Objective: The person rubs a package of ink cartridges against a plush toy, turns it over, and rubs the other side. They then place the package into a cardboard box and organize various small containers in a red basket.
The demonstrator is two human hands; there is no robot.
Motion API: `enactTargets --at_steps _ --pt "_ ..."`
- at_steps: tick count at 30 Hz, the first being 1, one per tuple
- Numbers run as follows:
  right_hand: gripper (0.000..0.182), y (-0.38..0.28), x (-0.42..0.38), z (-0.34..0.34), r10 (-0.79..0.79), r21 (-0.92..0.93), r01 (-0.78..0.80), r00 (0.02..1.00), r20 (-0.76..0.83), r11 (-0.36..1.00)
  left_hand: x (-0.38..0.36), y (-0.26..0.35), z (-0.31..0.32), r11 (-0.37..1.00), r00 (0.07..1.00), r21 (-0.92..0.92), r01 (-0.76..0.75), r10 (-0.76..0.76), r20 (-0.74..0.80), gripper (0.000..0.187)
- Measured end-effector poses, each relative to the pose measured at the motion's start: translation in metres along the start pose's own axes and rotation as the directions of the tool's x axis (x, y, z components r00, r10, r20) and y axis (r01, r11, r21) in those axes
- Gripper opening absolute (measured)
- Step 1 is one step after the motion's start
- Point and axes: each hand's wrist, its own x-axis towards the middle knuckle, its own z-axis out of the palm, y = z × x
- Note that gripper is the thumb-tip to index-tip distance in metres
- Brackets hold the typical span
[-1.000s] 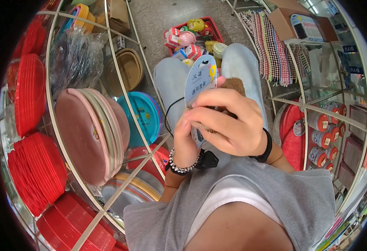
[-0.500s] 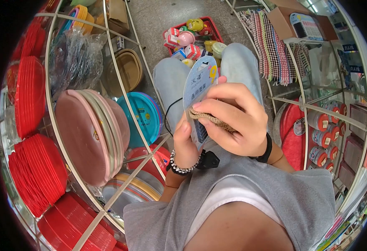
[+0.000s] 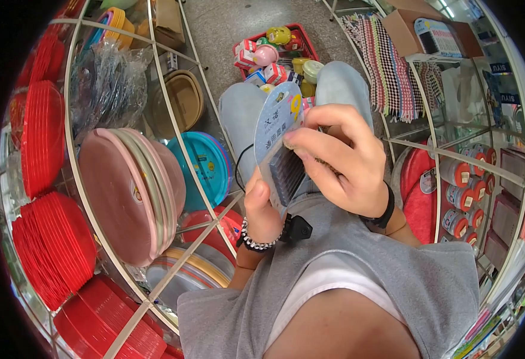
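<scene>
A light-blue hanging card package (image 3: 272,122) with Chinese lettering, a yellow picture and a dark ridged item in its lower window stands tilted above my lap. My left hand (image 3: 263,206) grips its lower left edge; the thumb shows in front, the other fingers are hidden behind the card. In my right hand (image 3: 352,164) is a folded brown cloth (image 3: 289,143), pinched by curled fingers and mostly covered by them. Its tan edge rests at the card's face, just above the window.
A red basket (image 3: 301,36) of boxed and plastic goods sits on the floor beyond my knees. At left, shelves hold pink basins (image 3: 116,197), a blue basin (image 3: 200,167) and red basins (image 3: 53,248). Woven mats (image 3: 379,66) and red-lidded jars (image 3: 454,173) are on the right rack.
My right hand has shifted slightly right with the brown cloth, exposing more of the dark ridged item. The card has tilted a little to the left.
</scene>
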Motion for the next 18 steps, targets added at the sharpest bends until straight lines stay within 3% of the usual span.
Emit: enactTargets --at_steps 6,8,11,13,16,18 --pt "0.027 -0.016 0.002 -0.003 -0.014 0.037 0.01 0.992 0.129 0.999 0.001 -0.005 -0.003 0.995 0.997 0.076 0.07 -0.067 -0.036 0.06" --pt "0.024 -0.016 0.002 -0.004 0.042 0.078 -0.057 0.983 0.176 0.995 0.001 -0.001 -0.004 0.993 0.996 0.065 0.094 -0.093 -0.011 0.061" --pt "0.022 -0.008 0.002 -0.002 0.076 0.046 -0.079 0.995 0.064 0.996 -0.001 0.001 -0.003 0.994 0.999 0.102 0.049 -0.049 -0.008 0.063" --pt "0.021 -0.007 0.003 -0.004 0.105 0.03 -0.107 0.992 0.076 0.994 -0.001 0.001 -0.001 0.996 0.999 0.084 -0.021 0.023 -0.03 0.063" --pt "0.021 -0.008 0.002 -0.003 0.12 0.017 -0.122 0.99 0.074 0.992 0.002 0.001 -0.005 0.997 0.999 0.073 0.04 -0.042 0.025 0.062" --pt "0.022 -0.009 0.002 -0.003 0.03 0.018 -0.032 0.997 0.077 0.999 0.002 0.0 -0.006 0.994 0.997 0.084 0.076 -0.078 0.019 0.062"
